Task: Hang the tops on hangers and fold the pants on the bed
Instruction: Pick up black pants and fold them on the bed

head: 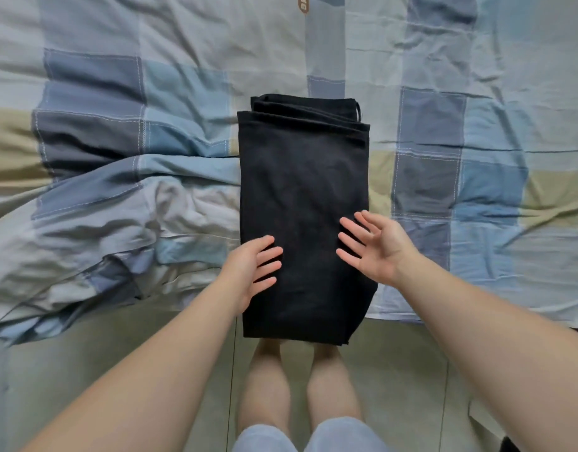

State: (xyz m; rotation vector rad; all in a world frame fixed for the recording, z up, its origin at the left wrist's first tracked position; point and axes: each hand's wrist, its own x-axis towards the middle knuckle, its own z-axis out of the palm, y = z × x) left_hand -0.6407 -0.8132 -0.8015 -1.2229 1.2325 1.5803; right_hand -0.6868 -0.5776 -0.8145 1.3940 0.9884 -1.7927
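Note:
Black pants (302,177) lie folded into a long rectangle on the bed (444,93), several layers showing at the far end and the near end hanging over the bed's edge. My left hand (251,265) rests flat on the pants' left edge near the bottom, fingers spread. Just over the right side of the pants is my right hand (375,246), open, palm turned inward, fingers apart, holding nothing. No tops or hangers are in view.
The bed's cover is a checked pattern of blue, grey and beige, bunched into folds (95,223) at the left. Pale floor tiles (85,353) lie below the bed's edge, where my bare legs (297,380) stand.

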